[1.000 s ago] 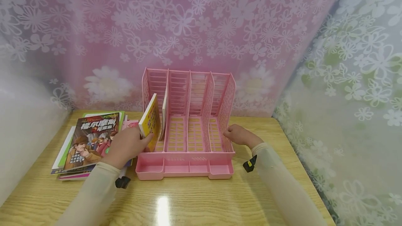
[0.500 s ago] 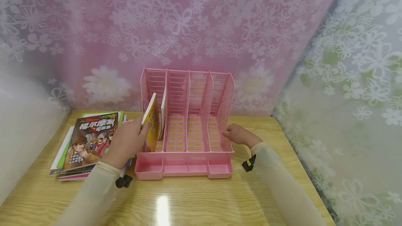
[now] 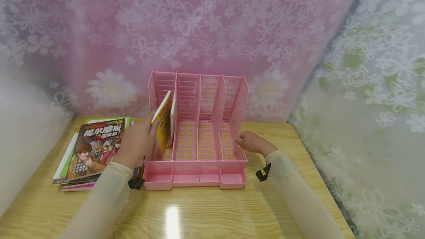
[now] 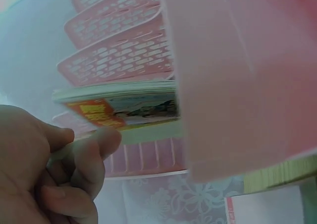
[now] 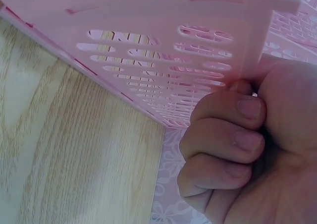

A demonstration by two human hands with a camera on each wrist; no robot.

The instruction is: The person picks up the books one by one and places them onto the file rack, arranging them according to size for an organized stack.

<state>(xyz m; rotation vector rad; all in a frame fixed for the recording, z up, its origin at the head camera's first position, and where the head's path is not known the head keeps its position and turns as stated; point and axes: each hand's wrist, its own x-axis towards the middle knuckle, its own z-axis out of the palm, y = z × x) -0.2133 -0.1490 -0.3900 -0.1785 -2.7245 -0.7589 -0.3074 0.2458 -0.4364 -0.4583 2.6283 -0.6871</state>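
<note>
My left hand (image 3: 137, 141) pinches a thin yellow book (image 3: 163, 130) by its near edge. It stands upright, slightly tilted, in the leftmost slot of a pink desktop file rack (image 3: 240, 121). Another thin book (image 3: 173, 121) leans against the slot's divider, to the right of the yellow one. The left wrist view has the thumb and fingers (image 4: 111, 140) at the edge of the held book (image 4: 153, 133). At the rack's right side panel, my right hand (image 3: 255, 143) grips the front edge, its fingers curled in the right wrist view.
Left of the rack lies a pile of books and magazines, topped by a dark comic-style book (image 3: 96, 146). Shallow pink trays (image 3: 186, 176) run along the rack's front. Wooden table (image 3: 212, 213) extends in front; a pink flowered curtain (image 3: 199, 28) hangs behind.
The left hand has moved the yellow book away from me, deeper into the leftmost slot and closer to the other book. The right hand has stayed on the side panel.
</note>
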